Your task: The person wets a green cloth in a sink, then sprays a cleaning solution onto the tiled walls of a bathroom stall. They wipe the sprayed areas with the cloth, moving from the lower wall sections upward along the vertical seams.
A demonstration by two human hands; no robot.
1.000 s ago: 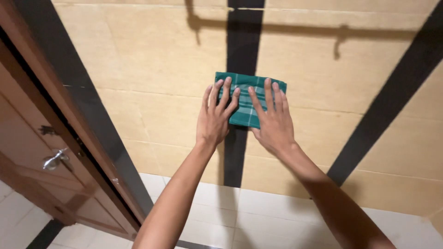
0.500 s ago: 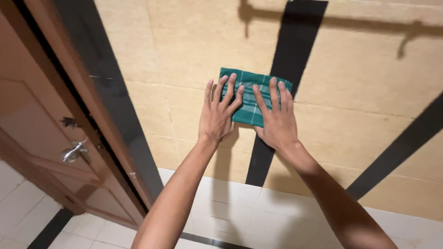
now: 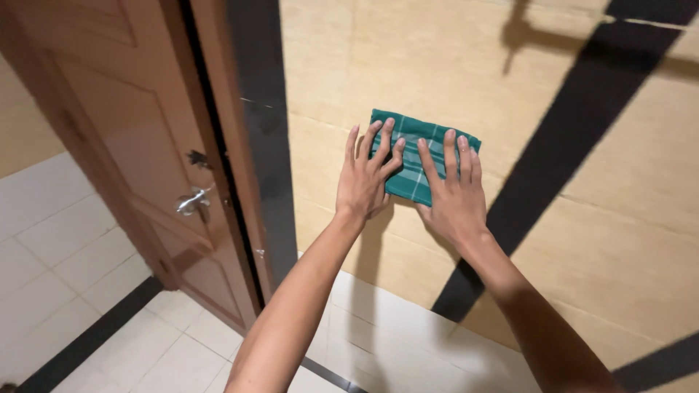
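A folded green checked cloth (image 3: 415, 149) lies flat against a beige tiled wall (image 3: 342, 65). Both my hands press on it with fingers spread. My left hand (image 3: 368, 175) covers the cloth's left edge. My right hand (image 3: 451, 189) rests on its lower right part. The upper part of the cloth shows above my fingertips. Neither hand grips the cloth; the palms and fingers lie flat on it.
A brown wooden door (image 3: 138, 160) with a metal lever handle (image 3: 193, 200) stands open at the left, next to a dark frame strip (image 3: 258, 109). Black tile bands (image 3: 575, 116) cross the wall. White floor tiles (image 3: 182, 342) lie below.
Both hands and the cloth have shifted left along the wall, from over the black band onto the beige tile nearer the door frame. The hands' pose on the cloth is the same.
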